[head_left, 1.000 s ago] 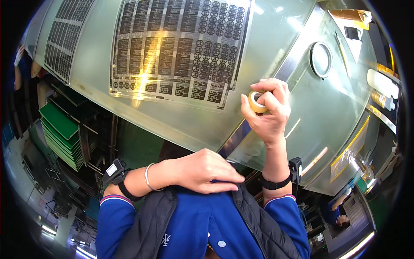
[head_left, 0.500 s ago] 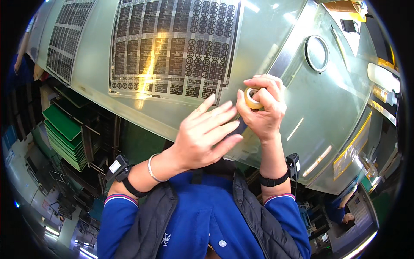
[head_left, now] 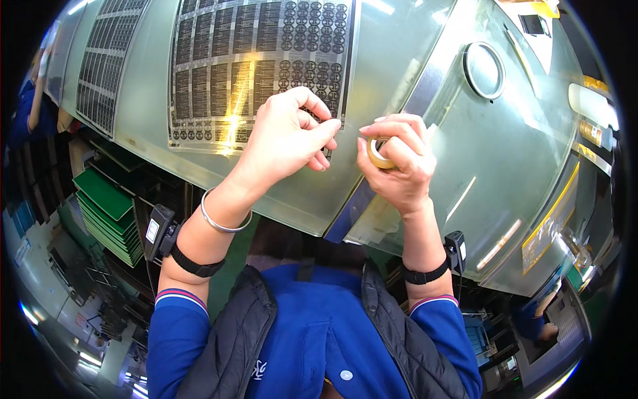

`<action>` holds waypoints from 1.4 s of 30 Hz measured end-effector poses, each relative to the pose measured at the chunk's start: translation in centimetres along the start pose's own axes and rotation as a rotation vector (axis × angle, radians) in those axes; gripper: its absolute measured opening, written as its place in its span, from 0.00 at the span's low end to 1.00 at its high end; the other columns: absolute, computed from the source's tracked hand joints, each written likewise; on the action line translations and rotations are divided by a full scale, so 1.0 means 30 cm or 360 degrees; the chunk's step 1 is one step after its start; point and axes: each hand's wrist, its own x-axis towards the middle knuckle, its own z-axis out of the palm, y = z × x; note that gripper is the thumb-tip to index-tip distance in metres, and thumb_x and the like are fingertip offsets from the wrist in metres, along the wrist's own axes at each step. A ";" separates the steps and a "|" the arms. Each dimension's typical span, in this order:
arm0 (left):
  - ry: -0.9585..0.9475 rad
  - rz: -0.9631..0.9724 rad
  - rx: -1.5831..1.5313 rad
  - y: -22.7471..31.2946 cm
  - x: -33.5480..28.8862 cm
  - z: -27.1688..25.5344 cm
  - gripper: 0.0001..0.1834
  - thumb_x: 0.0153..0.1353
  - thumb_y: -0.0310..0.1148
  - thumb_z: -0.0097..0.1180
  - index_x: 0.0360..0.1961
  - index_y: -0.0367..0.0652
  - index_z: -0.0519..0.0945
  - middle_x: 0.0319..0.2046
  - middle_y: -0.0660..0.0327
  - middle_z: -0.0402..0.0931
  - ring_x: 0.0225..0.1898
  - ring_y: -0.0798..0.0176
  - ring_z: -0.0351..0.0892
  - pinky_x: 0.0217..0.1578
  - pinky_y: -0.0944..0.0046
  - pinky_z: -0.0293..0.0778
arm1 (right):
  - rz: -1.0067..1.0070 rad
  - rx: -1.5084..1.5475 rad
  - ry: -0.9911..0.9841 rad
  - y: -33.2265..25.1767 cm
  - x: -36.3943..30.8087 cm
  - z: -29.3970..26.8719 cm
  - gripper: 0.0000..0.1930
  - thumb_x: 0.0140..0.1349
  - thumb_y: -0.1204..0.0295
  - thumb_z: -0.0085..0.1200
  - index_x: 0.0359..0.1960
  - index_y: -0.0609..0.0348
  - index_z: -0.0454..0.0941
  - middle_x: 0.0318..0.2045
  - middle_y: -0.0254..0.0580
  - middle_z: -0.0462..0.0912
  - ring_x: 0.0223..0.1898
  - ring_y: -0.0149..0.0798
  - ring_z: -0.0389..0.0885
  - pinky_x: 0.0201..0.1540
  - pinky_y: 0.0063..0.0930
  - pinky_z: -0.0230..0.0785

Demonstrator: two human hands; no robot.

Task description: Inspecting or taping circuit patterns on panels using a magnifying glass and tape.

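My left hand [head_left: 289, 133] has risen over the patterned film's [head_left: 226, 80] near-right corner, fingertips pinched, perhaps empty; right of the film, my right hand [head_left: 404, 159] grips the tape roll [head_left: 377, 160], now within reach.

At 11 o'clock, sheet [head_left: 262, 63] patterned in black blocks and rings; at 2 o'clock, yellow tape roll [head_left: 379, 159]; at 9, green boards [head_left: 106, 195]; at 6, blue shirt [head_left: 292, 322], black vest [head_left: 232, 332].

From here, only a narrow gap separates the left grip [head_left: 287, 135] from the right grip [head_left: 404, 159]; bare worktop [head_left: 515, 156] opens to the right grip's right, a round ring [head_left: 468, 74] obstructing the way farther ahead.
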 end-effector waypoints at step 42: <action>0.0260 0.1268 0.1664 -0.213 -0.131 0.227 0.44 0.61 0.54 0.52 0.68 0.32 0.56 0.69 0.45 0.52 0.72 0.47 0.46 0.70 0.46 0.41 | 0.0787 -0.1329 0.0705 0.095 -0.165 -0.380 0.20 0.62 0.68 0.58 0.51 0.65 0.70 0.56 0.52 0.71 0.61 0.48 0.64 0.63 0.40 0.54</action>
